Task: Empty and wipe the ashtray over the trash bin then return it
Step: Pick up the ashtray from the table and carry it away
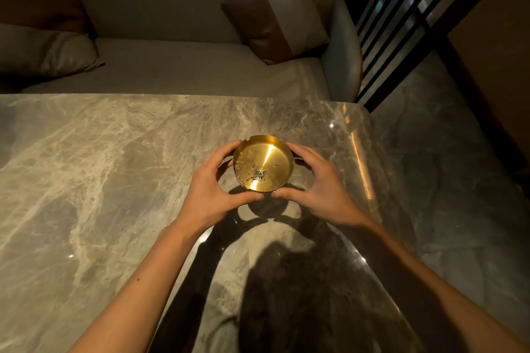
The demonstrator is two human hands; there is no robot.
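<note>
A round gold metal ashtray [262, 162] with a notched rim is held just above the marble table [100, 180], its shadow falling on the stone below. Dark ash crumbs lie in its lower left part. My left hand [210, 190] cups its left side, thumb under the near edge. Its right side is cupped by my right hand [318, 183] in the same way. No trash bin or wiping cloth is in view.
A grey sofa [172, 66] runs behind the table, with a brown and grey cushion [275, 14] at its right end and more cushions at the left. The table's right edge drops to a marble floor [444, 166]. Dark vertical slats [401, 17] stand at the upper right.
</note>
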